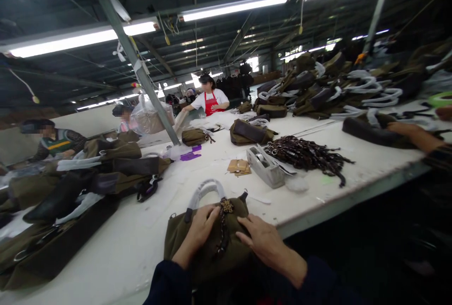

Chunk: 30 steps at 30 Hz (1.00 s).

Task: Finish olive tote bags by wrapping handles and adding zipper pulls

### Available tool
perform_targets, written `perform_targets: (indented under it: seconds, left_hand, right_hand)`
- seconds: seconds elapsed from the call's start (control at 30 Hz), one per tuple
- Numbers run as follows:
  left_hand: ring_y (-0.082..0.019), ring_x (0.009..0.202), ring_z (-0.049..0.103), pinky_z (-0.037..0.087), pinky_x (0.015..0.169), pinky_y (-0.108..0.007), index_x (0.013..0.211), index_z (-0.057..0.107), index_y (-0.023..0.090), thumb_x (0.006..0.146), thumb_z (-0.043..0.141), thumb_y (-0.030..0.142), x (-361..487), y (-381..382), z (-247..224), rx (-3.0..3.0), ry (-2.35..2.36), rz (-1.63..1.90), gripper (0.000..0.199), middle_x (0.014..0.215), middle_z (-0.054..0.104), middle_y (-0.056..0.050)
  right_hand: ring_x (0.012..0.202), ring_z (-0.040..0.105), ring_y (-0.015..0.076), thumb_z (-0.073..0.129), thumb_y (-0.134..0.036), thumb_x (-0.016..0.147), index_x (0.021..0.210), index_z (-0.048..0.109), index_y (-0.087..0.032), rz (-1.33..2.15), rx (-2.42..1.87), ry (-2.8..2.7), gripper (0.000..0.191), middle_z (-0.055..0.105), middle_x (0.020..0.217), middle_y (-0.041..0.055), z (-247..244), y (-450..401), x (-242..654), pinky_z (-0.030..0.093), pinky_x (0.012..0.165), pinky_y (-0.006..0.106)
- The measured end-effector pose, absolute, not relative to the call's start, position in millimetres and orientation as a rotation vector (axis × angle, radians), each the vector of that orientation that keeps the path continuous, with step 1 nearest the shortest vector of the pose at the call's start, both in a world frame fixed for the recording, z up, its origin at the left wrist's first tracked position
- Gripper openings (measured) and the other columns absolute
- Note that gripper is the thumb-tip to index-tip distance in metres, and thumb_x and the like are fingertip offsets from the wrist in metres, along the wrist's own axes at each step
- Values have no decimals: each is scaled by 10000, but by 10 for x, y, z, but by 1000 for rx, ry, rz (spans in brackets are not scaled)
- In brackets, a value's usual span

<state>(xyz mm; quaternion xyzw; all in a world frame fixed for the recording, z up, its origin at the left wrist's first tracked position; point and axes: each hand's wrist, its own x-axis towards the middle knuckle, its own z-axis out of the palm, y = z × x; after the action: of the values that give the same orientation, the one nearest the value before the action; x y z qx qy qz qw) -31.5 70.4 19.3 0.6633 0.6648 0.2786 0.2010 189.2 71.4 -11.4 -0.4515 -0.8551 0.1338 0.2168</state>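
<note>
An olive-green handbag (231,246) sits at the table's near edge, its handle (206,186) wrapped in white padding and standing up. My left hand (199,229) is closed on the bag's upper part, below the handle, with its fingertips beside the strap charm. That dark braided strap charm (222,229) hangs down the bag's front under a leopard-print piece (227,205). On the bag's right side rests my right hand (264,244), fingers spread and stretched out, holding nothing.
Ahead are a grey tape dispenser (264,167), brown cards (239,167) and a heap of dark braided straps (307,152). Piled bags lie left (120,168) and far right (318,88). A co-worker's arm (413,134) reaches onto a bag at right; other people work across the table.
</note>
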Motion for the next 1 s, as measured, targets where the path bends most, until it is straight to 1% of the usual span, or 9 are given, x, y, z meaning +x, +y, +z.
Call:
perform_targets:
  seconds: [0.07, 0.13, 0.23, 0.37, 0.5, 0.63, 0.77, 0.9, 1.0]
  left_hand:
    - [-286, 999, 634, 446, 911, -419, 863, 711, 195, 899, 403, 576, -177, 797, 252, 1771, 2021, 805, 491, 964, 739, -112]
    - [-308, 943, 624, 424, 855, -432, 786, 669, 196, 863, 447, 602, -42, 866, 258, 1705, 2233, 739, 470, 870, 720, -105]
    - [-292, 904, 630, 402, 815, -405, 808, 628, 201, 851, 492, 567, 56, 895, 198, 1631, 2345, 699, 393, 856, 708, -78]
    - [-243, 823, 641, 405, 772, -347, 830, 615, 208, 838, 540, 502, 25, 801, 175, 1613, 2231, 824, 304, 826, 699, -42]
    - [-228, 738, 635, 415, 712, -326, 851, 590, 216, 828, 562, 437, 74, 650, 301, 1612, 2171, 900, 224, 748, 676, -22]
    - [-240, 792, 666, 446, 715, -332, 999, 576, 231, 829, 572, 380, 219, 548, 336, 1535, 2140, 978, 226, 855, 712, -39]
    - [-264, 931, 672, 480, 830, -376, 1109, 563, 220, 869, 517, 334, 339, 500, 174, 1451, 2189, 1137, 269, 1003, 717, -86]
    - [-275, 997, 652, 473, 900, -408, 1125, 566, 225, 871, 513, 282, 388, 476, 62, 1460, 2253, 1224, 266, 1070, 704, -100]
    - [-254, 974, 657, 487, 886, -389, 1107, 549, 230, 859, 523, 250, 367, 458, 67, 1401, 2195, 1294, 251, 1064, 700, -93]
  right_hand:
    - [971, 652, 262, 609, -335, 909, 1239, 626, -215, 359, -1268, -2322, 352, 661, 1054, 99, -151, 610, 1834, 548, 834, 386]
    - [961, 653, 264, 612, -330, 905, 1254, 619, -210, 344, -1284, -2274, 369, 655, 1056, 108, -191, 518, 1780, 561, 810, 382]
    - [927, 660, 260, 608, -337, 907, 1282, 604, -218, 360, -1289, -2236, 394, 649, 1029, 105, -258, 449, 1757, 574, 766, 368]
    - [944, 660, 260, 610, -373, 910, 1340, 564, -249, 374, -1258, -2208, 450, 640, 1058, 105, -311, 460, 1793, 577, 775, 367]
    - [930, 654, 272, 609, -372, 912, 1372, 542, -260, 394, -1282, -2209, 478, 635, 1042, 106, -285, 473, 1787, 582, 770, 394]
    - [941, 650, 278, 605, -352, 915, 1391, 527, -266, 438, -1296, -2201, 490, 628, 1045, 107, -263, 461, 1766, 584, 790, 409]
    - [962, 637, 271, 541, -374, 949, 1418, 495, -278, 501, -1263, -2166, 480, 610, 1067, 105, -354, 459, 1763, 574, 829, 422]
    - [991, 624, 287, 479, -421, 966, 1432, 477, -279, 603, -1228, -2145, 487, 596, 1095, 112, -405, 488, 1773, 552, 866, 465]
    - [977, 629, 248, 498, -444, 950, 1415, 492, -305, 836, -1110, -2141, 485, 613, 1094, 81, -343, 517, 1889, 536, 903, 414]
